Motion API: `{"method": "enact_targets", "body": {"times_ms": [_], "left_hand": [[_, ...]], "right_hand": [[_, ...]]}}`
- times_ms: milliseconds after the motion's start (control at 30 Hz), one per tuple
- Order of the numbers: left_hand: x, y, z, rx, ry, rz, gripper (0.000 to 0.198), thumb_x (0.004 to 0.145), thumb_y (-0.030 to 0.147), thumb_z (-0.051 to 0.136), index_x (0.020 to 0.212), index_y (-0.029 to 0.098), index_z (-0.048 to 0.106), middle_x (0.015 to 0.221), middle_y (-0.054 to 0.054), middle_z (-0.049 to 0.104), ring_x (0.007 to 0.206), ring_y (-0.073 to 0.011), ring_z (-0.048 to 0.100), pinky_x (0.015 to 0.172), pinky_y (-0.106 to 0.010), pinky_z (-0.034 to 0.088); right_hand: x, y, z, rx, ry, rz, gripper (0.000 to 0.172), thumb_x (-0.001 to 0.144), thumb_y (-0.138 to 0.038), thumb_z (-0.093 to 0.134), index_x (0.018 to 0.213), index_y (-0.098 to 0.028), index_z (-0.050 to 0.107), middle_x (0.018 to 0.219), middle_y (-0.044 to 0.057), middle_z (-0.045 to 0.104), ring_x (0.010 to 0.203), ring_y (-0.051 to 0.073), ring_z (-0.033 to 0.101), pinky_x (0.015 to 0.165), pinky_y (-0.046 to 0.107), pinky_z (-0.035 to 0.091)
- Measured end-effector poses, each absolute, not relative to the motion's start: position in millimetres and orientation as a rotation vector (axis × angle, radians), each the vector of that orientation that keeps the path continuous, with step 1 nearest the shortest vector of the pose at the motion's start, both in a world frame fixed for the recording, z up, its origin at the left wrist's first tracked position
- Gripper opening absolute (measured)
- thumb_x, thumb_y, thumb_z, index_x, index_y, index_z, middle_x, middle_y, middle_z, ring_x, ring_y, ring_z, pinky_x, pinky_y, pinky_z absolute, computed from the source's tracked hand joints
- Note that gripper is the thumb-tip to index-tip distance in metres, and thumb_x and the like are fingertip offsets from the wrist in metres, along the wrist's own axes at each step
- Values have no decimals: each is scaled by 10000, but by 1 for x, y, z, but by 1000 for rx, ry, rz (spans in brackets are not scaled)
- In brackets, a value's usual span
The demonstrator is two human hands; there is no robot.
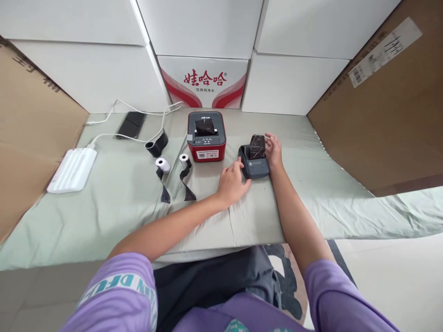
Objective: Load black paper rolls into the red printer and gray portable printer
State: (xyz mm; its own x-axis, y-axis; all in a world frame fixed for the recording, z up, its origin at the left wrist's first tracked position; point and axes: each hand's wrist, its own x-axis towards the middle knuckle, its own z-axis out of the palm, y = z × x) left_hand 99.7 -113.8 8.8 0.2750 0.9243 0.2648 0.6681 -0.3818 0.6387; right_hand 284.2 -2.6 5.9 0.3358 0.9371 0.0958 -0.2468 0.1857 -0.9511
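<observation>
A small dark grey portable thermal printer (256, 168) sits on the cloth, with a dark marbled paper strip (257, 146) rising from its opening. My left hand (232, 184) grips the printer's left side, fingers curled along its edge and thumb at the front corner. On the other side my right hand (273, 152) holds its right edge, with fingertips reaching up beside the strip. To the left stands a red and black label printer (207, 152), dark paper sticking out of its top slot (205, 127).
Two small paper rolls (162, 165) with dark tails and a dark curled strip (157, 144) lie left of the red printer. Farther left are a white power bank (73, 169) with a cable and a black phone-like slab (131, 124). White boxes (204, 27) and brown cardboard (387, 106) wall the table.
</observation>
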Motion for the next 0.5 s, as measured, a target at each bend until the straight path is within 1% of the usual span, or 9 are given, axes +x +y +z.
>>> {"method": "enact_targets", "body": {"times_ms": [67, 200, 267, 333, 433, 500], "left_hand": [[99, -113, 8, 2129, 1451, 870, 444, 841, 224, 716, 1228, 196, 502, 1543, -164, 564, 1317, -287, 625, 1074, -450, 471], [97, -112, 8, 2172, 1470, 812, 616, 853, 261, 696, 1406, 163, 444, 1269, -110, 706, 1236, -277, 646, 1022, -429, 477], [97, -111, 10, 2254, 1467, 746, 622, 864, 261, 665, 1435, 141, 450, 1186, -101, 733, 1187, -284, 656, 988, -430, 480], [96, -110, 13, 2364, 1465, 677, 541, 862, 251, 643, 1373, 116, 527, 1246, -149, 731, 1173, -311, 653, 978, -447, 481], [96, -106, 19, 2502, 1467, 582, 455, 826, 210, 628, 1257, 66, 626, 1447, -244, 631, 1191, -356, 643, 997, -477, 486], [95, -102, 24, 2548, 1459, 522, 425, 811, 190, 616, 1209, 51, 668, 1480, -258, 604, 1172, -365, 658, 997, -488, 501]], "right_hand": [[284, -3, 6, -1047, -844, 991, 553, 686, -691, 709, 1010, -265, 571, 898, 29, 653, 886, 210, 685, 638, 304, 538], [283, -3, 7, -1045, -837, 986, 553, 675, -689, 710, 1003, -264, 574, 893, 28, 654, 885, 206, 684, 619, 288, 527], [284, -3, 6, -1054, -827, 990, 562, 659, -692, 713, 999, -265, 579, 892, 27, 656, 889, 208, 688, 602, 280, 521], [284, -3, 6, -1071, -827, 997, 576, 653, -704, 710, 1011, -271, 587, 910, 31, 664, 903, 216, 696, 594, 284, 526], [286, -1, 4, -1097, -849, 1000, 609, 666, -741, 690, 1051, -282, 582, 958, 38, 671, 934, 231, 707, 621, 314, 554], [287, 1, 2, -1105, -859, 1001, 626, 675, -761, 673, 1068, -285, 573, 980, 40, 669, 943, 235, 710, 643, 331, 568]]}}
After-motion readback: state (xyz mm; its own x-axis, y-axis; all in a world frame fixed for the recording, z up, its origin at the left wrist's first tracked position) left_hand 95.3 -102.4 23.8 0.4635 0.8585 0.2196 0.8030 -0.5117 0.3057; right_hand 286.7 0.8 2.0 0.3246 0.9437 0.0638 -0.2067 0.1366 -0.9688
